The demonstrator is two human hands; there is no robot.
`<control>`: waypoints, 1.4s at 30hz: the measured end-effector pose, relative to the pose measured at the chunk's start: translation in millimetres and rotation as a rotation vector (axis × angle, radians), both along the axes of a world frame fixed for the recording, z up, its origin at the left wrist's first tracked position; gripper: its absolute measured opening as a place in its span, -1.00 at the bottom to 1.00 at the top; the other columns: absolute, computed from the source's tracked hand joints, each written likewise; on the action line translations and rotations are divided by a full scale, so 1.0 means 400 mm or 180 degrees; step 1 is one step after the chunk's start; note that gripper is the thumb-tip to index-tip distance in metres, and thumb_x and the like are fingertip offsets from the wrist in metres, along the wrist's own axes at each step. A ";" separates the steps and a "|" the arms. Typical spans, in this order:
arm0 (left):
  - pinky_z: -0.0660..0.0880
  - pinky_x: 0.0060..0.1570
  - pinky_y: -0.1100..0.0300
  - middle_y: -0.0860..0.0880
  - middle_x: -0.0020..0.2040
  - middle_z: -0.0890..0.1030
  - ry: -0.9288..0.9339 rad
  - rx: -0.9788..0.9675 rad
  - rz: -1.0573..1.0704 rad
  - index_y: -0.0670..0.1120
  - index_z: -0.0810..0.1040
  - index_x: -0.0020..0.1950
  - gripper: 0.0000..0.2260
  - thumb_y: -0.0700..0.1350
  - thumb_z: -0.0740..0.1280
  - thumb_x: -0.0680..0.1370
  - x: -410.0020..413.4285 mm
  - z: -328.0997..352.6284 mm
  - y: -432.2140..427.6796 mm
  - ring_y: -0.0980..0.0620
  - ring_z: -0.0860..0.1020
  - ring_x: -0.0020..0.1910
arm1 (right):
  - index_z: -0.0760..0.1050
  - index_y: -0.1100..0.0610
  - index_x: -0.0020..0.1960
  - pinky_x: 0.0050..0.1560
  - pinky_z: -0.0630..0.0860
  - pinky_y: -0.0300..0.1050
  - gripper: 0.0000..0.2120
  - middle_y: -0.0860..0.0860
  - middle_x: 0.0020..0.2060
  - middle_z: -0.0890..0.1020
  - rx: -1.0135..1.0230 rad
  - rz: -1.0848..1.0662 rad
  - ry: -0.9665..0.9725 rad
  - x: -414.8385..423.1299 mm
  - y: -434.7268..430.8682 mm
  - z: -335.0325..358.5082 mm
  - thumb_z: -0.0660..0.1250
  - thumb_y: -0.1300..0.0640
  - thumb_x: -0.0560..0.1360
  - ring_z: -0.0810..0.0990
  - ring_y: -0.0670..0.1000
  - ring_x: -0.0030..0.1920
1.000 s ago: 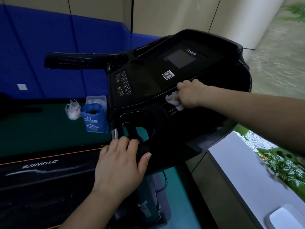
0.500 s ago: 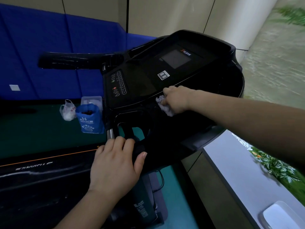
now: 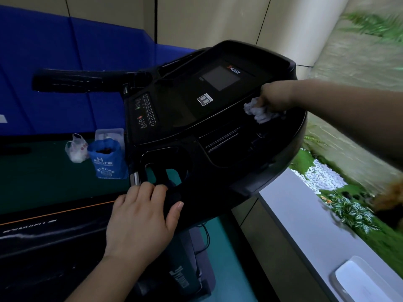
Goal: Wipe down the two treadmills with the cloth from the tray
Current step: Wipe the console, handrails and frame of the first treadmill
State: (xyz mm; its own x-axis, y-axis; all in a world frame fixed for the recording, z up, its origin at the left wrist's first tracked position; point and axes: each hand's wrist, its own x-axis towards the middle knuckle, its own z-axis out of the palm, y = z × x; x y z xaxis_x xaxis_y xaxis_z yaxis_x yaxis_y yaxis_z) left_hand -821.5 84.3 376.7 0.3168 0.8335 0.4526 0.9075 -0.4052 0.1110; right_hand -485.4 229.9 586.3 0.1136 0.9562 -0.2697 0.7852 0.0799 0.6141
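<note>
A black treadmill console (image 3: 185,118) with a small screen fills the middle of the view. My right hand (image 3: 275,95) grips a crumpled white cloth (image 3: 259,112) and presses it on the console's right side, below and right of the screen. My left hand (image 3: 139,219) rests on the console's near left edge beside the cup holder, its fingers curled over the rim. A second treadmill's dark deck (image 3: 43,232) lies at the lower left. An empty white tray (image 3: 366,284) sits on the grey ledge at the bottom right.
A blue bag (image 3: 108,162), a small white plastic bag (image 3: 76,149) and a clear box (image 3: 109,132) stand on the green floor left of the console. Blue padding (image 3: 54,62) lines the wall. A black handrail (image 3: 87,80) juts left. Plants (image 3: 349,210) lie beyond the ledge.
My right hand has swept the cloth from the console's lower middle over to its right side. The left hand has stayed on the near edge.
</note>
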 end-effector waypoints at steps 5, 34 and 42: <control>0.41 -0.19 0.01 -0.06 -0.14 0.53 0.0000 0.0017 -0.0024 -0.09 0.55 0.01 -0.56 0.21 0.06 0.53 0.001 0.001 0.003 -0.12 0.49 -0.16 | 0.65 0.16 -0.12 -0.12 0.60 0.03 -0.74 0.07 -0.26 0.65 -0.0008 0.0436 0.0552 0.102 0.080 -0.066 0.34 0.13 0.23 0.63 0.11 -0.23; 0.39 -0.20 0.02 -0.06 -0.15 0.52 -0.0111 0.0014 -0.0048 -0.08 0.56 0.02 -0.55 0.22 0.06 0.53 -0.002 -0.004 0.002 -0.12 0.48 -0.17 | 0.45 -0.31 -0.19 0.13 0.45 -0.10 -0.79 -0.14 0.00 0.35 -0.0692 0.1428 0.0470 -0.028 -0.039 -0.118 0.42 -0.30 0.26 0.43 0.06 0.10; 0.40 -0.21 0.02 -0.05 -0.14 0.52 -0.0123 0.0032 -0.0066 -0.08 0.56 0.03 -0.55 0.21 0.06 0.53 -0.002 -0.005 0.003 -0.11 0.49 -0.17 | 0.55 -0.17 -0.07 0.12 0.39 -0.20 -0.78 -0.19 0.01 0.31 -0.0755 0.1397 0.0544 -0.024 -0.025 -0.143 0.43 -0.20 0.32 0.39 0.04 0.18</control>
State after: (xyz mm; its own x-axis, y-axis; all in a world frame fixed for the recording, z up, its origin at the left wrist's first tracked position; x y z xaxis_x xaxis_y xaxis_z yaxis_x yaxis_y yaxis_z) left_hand -822.2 85.4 374.5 0.3162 0.8223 0.4730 0.8940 -0.4252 0.1415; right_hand -495.0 220.0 528.9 -0.3482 0.8144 -0.4642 0.7340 0.5449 0.4054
